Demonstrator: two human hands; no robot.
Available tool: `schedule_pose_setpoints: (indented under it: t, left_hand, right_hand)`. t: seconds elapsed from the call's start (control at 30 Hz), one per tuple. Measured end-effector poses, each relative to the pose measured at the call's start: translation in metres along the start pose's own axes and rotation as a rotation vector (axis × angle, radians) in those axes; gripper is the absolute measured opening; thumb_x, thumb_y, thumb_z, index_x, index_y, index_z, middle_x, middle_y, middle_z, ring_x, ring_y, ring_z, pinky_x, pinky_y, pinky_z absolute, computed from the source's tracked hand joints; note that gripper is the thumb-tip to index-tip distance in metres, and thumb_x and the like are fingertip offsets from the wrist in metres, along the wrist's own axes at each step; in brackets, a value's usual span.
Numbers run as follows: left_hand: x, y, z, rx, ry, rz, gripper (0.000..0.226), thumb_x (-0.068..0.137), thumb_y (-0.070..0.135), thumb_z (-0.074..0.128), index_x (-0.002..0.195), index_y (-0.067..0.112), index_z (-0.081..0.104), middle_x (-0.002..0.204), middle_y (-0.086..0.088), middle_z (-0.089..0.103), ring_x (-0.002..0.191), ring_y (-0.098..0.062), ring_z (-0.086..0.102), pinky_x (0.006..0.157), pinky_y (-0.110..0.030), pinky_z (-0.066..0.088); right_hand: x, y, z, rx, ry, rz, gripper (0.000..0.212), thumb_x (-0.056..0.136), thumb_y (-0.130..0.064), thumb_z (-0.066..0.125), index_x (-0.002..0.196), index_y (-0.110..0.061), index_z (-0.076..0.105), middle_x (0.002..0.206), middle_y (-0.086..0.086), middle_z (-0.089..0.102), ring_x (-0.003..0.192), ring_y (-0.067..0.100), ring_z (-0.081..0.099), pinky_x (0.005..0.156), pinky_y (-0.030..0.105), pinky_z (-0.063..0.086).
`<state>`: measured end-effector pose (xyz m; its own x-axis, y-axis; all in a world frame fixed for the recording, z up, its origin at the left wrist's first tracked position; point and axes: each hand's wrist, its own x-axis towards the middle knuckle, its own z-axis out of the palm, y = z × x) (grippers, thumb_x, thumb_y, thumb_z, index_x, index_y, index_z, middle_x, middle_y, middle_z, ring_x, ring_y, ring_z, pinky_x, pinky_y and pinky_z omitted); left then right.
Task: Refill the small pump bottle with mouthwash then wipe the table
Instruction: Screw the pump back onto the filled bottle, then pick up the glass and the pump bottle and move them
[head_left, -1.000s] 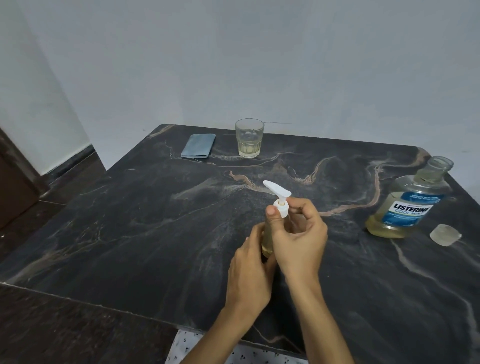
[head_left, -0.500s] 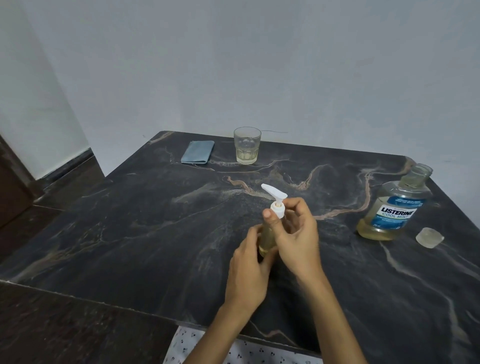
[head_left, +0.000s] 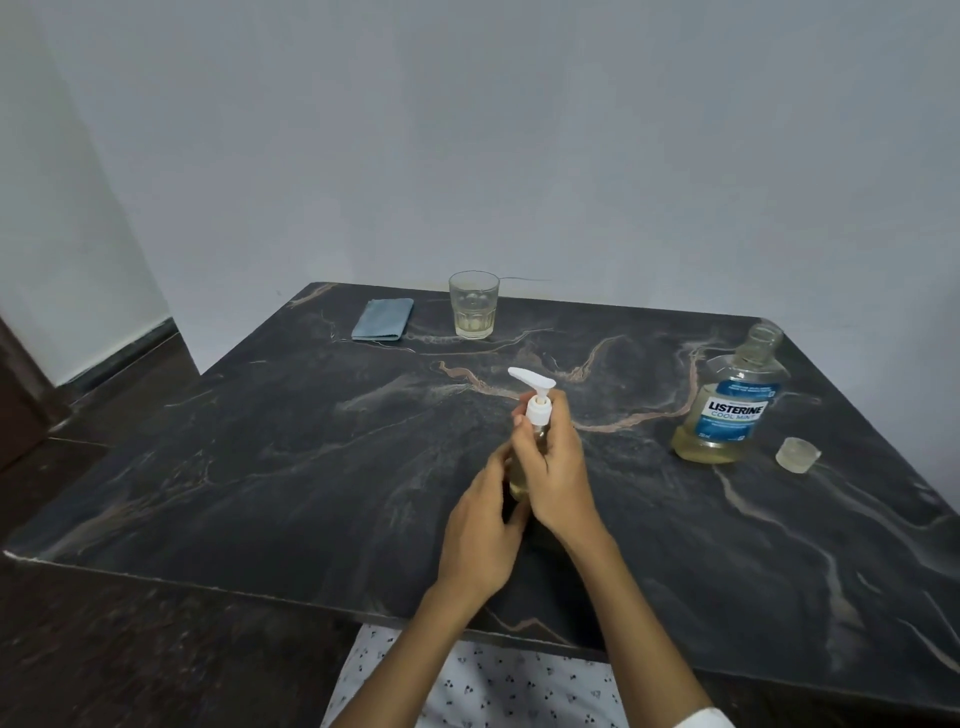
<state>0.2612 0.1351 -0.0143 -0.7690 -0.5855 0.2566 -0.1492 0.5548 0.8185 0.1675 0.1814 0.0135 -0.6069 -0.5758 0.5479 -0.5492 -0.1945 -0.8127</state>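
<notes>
Centrally, item one: small clear pump bottle (head_left: 521, 470) with yellowish liquid inside and a white pump head (head_left: 535, 391), upright near the middle of the dark marbled stone table (head_left: 270, 467), its nozzle pointing toward 10 o'clock.

Item two: my left hand (head_left: 483, 535), wrapped around the bottle's lower body from the 7 o'clock side, fingers closed on it.

Item three: my right hand (head_left: 553, 467), curled around the bottle's upper part, fingertips at the white collar just under the pump head; closed on the bottle.

Item four: large clear mouthwash bottle with blue Listerine label (head_left: 730, 405), at 3 o'clock from the pump bottle, well apart, neck open, pale yellow liquid low in its base.

Item five: translucent round cap (head_left: 796, 454), lying on the table just beside the mouthwash bottle, on its 4 o'clock side.

Item six: clear faceted drinking glass (head_left: 473, 305), at 12 o'clock near the far edge, a little pale liquid at the bottom.

Item seven: folded grey-blue cloth (head_left: 383, 326), flat at 11 o'clock, near the glass, not touching it.
</notes>
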Motion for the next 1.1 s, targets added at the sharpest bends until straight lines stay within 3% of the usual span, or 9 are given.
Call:
schedule_pose_setpoints:
  t: [0.13,0.33,0.43,0.53,0.63,0.7,0.9,0.97,1.1]
  left_hand:
    - [-0.003,-0.002,-0.001,0.033,0.009,-0.06,0.056,0.088,0.013,0.062,0.138,0.022,0.038,0.136,0.008,0.046,0.125,-0.007,0.045,0.103,-0.027,0.04]
    - [-0.008,0.0,-0.008,0.034,0.059,-0.13,0.037,0.087,0.011,0.064,0.12,0.021,0.051,0.114,0.013,0.043,0.115,-0.007,0.049,0.092,-0.02,0.041]
    - [-0.005,0.001,-0.015,-0.009,0.05,-0.189,0.029,0.086,0.012,0.065,0.112,0.02,0.055,0.113,0.011,0.048,0.109,-0.006,0.051,0.09,-0.021,0.044]
    - [0.002,0.0,-0.028,-0.102,0.073,-0.233,0.022,0.085,0.013,0.067,0.104,0.02,0.057,0.109,0.006,0.059,0.092,-0.007,0.061,0.078,-0.019,0.048]
    - [0.014,-0.005,-0.044,-0.11,0.171,-0.216,0.008,0.089,0.013,0.06,0.092,0.02,0.06,0.094,-0.001,0.067,0.08,-0.019,0.066,0.077,-0.04,0.055]
    - [0.03,-0.01,-0.054,-0.102,0.245,-0.153,0.014,0.094,0.011,0.05,0.088,0.019,0.061,0.086,-0.002,0.068,0.08,-0.028,0.066,0.079,-0.046,0.054]
    - [0.135,-0.025,-0.079,0.115,0.25,-0.161,0.023,0.098,0.021,0.045,0.106,0.008,0.062,0.106,-0.011,0.066,0.092,-0.019,0.057,0.082,-0.03,0.044]
    - [0.173,-0.029,-0.08,0.155,0.19,-0.187,0.028,0.095,0.019,0.051,0.119,0.005,0.055,0.119,-0.012,0.061,0.104,-0.023,0.057,0.086,-0.03,0.041]
    - [0.229,-0.034,-0.071,0.206,0.09,-0.214,0.061,0.088,0.012,0.06,0.141,0.009,0.03,0.14,-0.018,0.043,0.115,-0.032,0.052,0.093,-0.035,0.043]
  right_hand:
    - [0.001,0.006,-0.012,-0.026,0.081,-0.039,0.009,0.092,-0.015,0.045,0.097,-0.021,0.048,0.074,0.003,0.052,0.058,0.008,0.043,0.056,0.021,0.038]
    - [0.007,0.019,-0.025,-0.159,0.228,-0.082,0.008,0.088,-0.028,0.043,0.094,-0.03,0.046,0.067,0.006,0.051,0.054,0.012,0.043,0.05,0.022,0.036]
    - [0.009,0.028,-0.023,-0.24,0.3,-0.111,0.017,0.088,-0.03,0.041,0.097,-0.018,0.049,0.067,0.007,0.052,0.055,0.019,0.046,0.049,0.032,0.039]
    - [0.013,0.035,-0.02,-0.283,0.388,-0.116,0.032,0.089,-0.033,0.04,0.101,-0.007,0.054,0.066,0.005,0.051,0.054,0.015,0.044,0.047,0.029,0.037]
    - [0.016,0.039,-0.019,-0.286,0.428,-0.143,0.032,0.09,-0.033,0.041,0.102,-0.006,0.055,0.064,0.002,0.049,0.053,0.013,0.043,0.047,0.029,0.036]
    - [0.017,0.041,-0.019,-0.28,0.441,-0.163,0.029,0.091,-0.032,0.041,0.102,-0.009,0.054,0.065,0.001,0.049,0.053,0.013,0.043,0.047,0.029,0.036]
    - [0.017,0.046,-0.017,-0.253,0.445,-0.185,0.017,0.092,-0.034,0.041,0.102,-0.024,0.049,0.06,-0.003,0.049,0.048,0.014,0.043,0.044,0.028,0.036]
    - [0.017,0.048,-0.017,-0.246,0.451,-0.189,0.018,0.092,-0.035,0.041,0.103,-0.024,0.049,0.061,-0.002,0.05,0.048,0.014,0.044,0.043,0.029,0.037]
    - [0.017,0.051,-0.016,-0.239,0.453,-0.193,0.019,0.091,-0.036,0.041,0.102,-0.023,0.05,0.065,-0.006,0.052,0.049,0.009,0.044,0.047,0.024,0.036]
